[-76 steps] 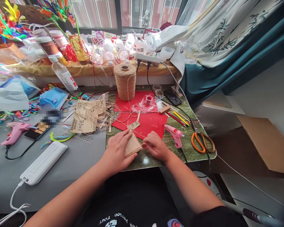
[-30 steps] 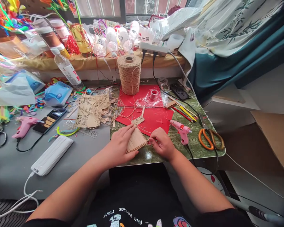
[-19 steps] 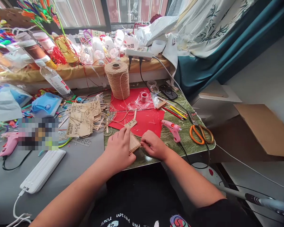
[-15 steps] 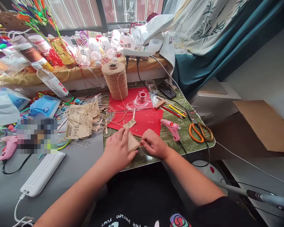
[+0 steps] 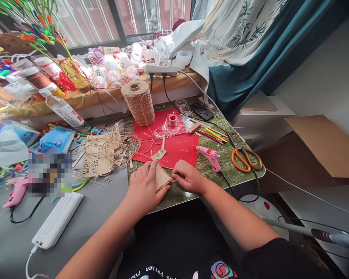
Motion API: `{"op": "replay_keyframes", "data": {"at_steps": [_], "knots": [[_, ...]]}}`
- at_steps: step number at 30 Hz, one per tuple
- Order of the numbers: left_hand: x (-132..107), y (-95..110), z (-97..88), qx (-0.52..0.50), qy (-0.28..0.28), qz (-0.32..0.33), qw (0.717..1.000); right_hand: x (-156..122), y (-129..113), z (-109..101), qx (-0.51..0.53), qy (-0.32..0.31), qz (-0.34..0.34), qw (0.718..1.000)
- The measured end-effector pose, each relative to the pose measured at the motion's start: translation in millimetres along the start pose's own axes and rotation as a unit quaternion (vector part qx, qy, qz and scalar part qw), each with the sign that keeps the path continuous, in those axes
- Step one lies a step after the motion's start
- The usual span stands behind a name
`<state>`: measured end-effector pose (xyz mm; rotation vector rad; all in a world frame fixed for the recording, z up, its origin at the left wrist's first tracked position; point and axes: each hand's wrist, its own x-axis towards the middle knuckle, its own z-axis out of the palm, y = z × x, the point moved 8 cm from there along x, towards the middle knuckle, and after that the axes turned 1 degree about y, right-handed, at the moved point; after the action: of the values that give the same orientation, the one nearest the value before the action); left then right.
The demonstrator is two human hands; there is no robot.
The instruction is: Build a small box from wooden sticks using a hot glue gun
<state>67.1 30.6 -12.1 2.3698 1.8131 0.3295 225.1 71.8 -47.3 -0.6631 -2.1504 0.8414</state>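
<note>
My left hand (image 5: 144,186) is wrapped round a small flat wooden piece (image 5: 163,179), which looks built from thin strips laid side by side. Its thumb presses along the near edge and the fingers lie over the left side. At the piece's right corner, my right hand (image 5: 189,178) has its fingertips pinched together; what they grip is too small or hidden to make out. Just beyond the piece lies a printed sandpaper scrap (image 5: 158,154) with a thin stick by it. A red sheet (image 5: 177,151) spreads beneath and behind these.
A large twine spool (image 5: 139,104) stands behind the red sheet. To the right lie a pink glue gun (image 5: 209,155), orange-handled scissors (image 5: 246,159) and pencils (image 5: 213,135). Sandpaper pieces and tangled twine (image 5: 100,149) are heaped left, near a white power strip (image 5: 58,221). Cords cross the table edge.
The view has shifted slightly, so the background sits a little differently. Both hands stay at the wooden piece, with the right fingertips still pinched at its corner.
</note>
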Motion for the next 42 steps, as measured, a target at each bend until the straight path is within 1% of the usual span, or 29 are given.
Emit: {"op": "replay_keyframes", "data": {"at_steps": [3, 6, 11, 13, 17, 20, 23, 25, 27, 29, 32, 35, 37, 39, 42], "knots": [[-4, -3, -3.7, -0.026, 0.017, 0.006, 1.000, 3, -3, -1, 0.014, 0.000, -0.006, 1.000], [-11, -9, -7.4, -0.053, 0.044, -0.012, 0.998, 6, -11, -3, 0.038, 0.011, -0.021, 0.999], [-26, -13, -15.6, -0.131, 0.125, -0.003, 0.984, 11, -29, -13, 0.093, 0.059, -0.030, 0.993], [-32, -15, -16.6, -0.172, 0.146, -0.003, 0.974, 15, -38, -16, 0.103, 0.067, -0.041, 0.992], [-38, -21, -14.1, -0.229, 0.177, -0.015, 0.957, 22, -50, -14, 0.099, 0.058, -0.061, 0.992], [-42, -27, -8.3, -0.251, 0.208, -0.013, 0.945, 25, -50, -9, 0.087, 0.056, -0.063, 0.993], [-48, -35, 1.6, -0.268, 0.228, -0.004, 0.936, 27, -49, -3, 0.068, 0.049, -0.067, 0.994], [-54, -38, 7.2, -0.267, 0.229, 0.004, 0.936, 26, -48, 2, 0.054, 0.039, -0.071, 0.995], [-60, -40, 8.1, -0.253, 0.226, 0.008, 0.941, 25, -49, 6, 0.042, 0.029, -0.076, 0.996], [-67, -40, 3.6, -0.232, 0.219, 0.008, 0.948, 23, -52, 11, 0.035, 0.021, -0.088, 0.995], [-72, -37, -10.5, -0.201, 0.199, 0.007, 0.959, 22, -59, 20, 0.025, 0.012, -0.108, 0.994], [-67, -31, -23.1, -0.179, 0.160, 0.012, 0.971, 23, -64, 27, 0.009, 0.002, -0.114, 0.993], [-61, -26, -25.1, -0.163, 0.125, 0.021, 0.979, 25, -65, 29, 0.004, -0.003, -0.110, 0.994], [-56, -24, -25.8, -0.151, 0.118, 0.020, 0.981, 27, -63, 27, 0.006, -0.007, -0.100, 0.995], [-53, -25, -23.5, -0.138, 0.133, 0.012, 0.981, 28, -58, 21, 0.013, -0.013, -0.091, 0.996]]}}
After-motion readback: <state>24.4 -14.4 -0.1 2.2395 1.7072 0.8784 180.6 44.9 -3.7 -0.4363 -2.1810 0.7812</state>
